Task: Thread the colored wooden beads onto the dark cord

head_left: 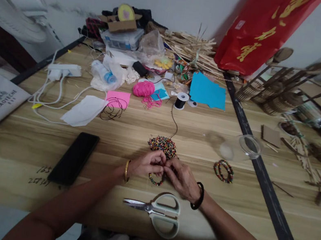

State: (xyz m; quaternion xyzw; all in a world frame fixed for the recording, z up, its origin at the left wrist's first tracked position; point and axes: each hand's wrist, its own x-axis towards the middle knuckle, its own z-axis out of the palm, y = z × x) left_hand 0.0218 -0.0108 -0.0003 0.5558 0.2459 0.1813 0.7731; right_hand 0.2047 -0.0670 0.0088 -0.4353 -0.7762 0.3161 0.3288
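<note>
My left hand (148, 163) and my right hand (181, 177) meet over the table, fingertips pinched together. From between them a small string of multicoloured beads (155, 182) hangs in a loop; its upper ends are hidden by my fingers. Just beyond lies a pile of multicoloured beads (164, 145). A black cord runs from near the pile to a spool of black cord (180, 102). Close to my body rest scissors (151, 209) with pale green handles, blades pointing left. Off to the right of my right hand is a finished-looking beaded bracelet (224, 171), coiled on the wood.
A black phone (74, 158) lies left of my left arm. A clear plastic cup (242, 147) is tipped over at right. Pink yarn (143, 88), blue paper (208, 90) and a power strip (65, 72) sit farther back. Small woven baskets (277, 93) stand at far right.
</note>
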